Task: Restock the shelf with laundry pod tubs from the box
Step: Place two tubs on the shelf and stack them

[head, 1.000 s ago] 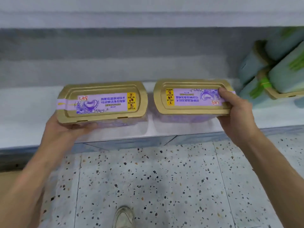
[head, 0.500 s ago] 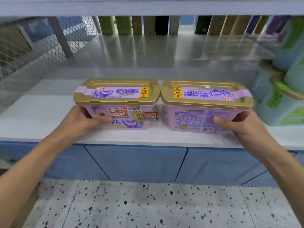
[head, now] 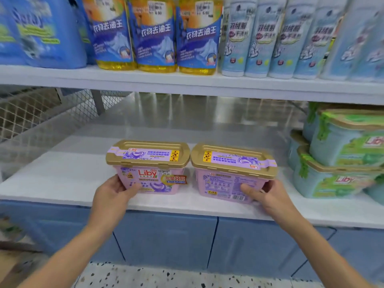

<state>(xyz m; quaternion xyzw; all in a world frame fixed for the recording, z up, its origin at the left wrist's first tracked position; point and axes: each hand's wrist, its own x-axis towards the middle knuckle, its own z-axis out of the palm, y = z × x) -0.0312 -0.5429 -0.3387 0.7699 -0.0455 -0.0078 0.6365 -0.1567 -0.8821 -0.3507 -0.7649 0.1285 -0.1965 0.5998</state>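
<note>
left hand [head: 113, 194] grips left tub [head: 148, 161], right hand [head: 269, 196] right tub [head: 226, 173], seemingly shelved

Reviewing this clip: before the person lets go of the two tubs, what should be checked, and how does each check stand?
1. Left hand grips left tub: ok.
2. Right hand grips right tub: ok.
3. Both tubs over the shelf, near its front edge: ok. Fully set down: cannot tell.
4. Fronts facing out: left tub ok; right tub not ok, its back panel faces out.
5. Right tub apart from green tubs: ok.
6. Both gold lids closed flat: ok.
</note>
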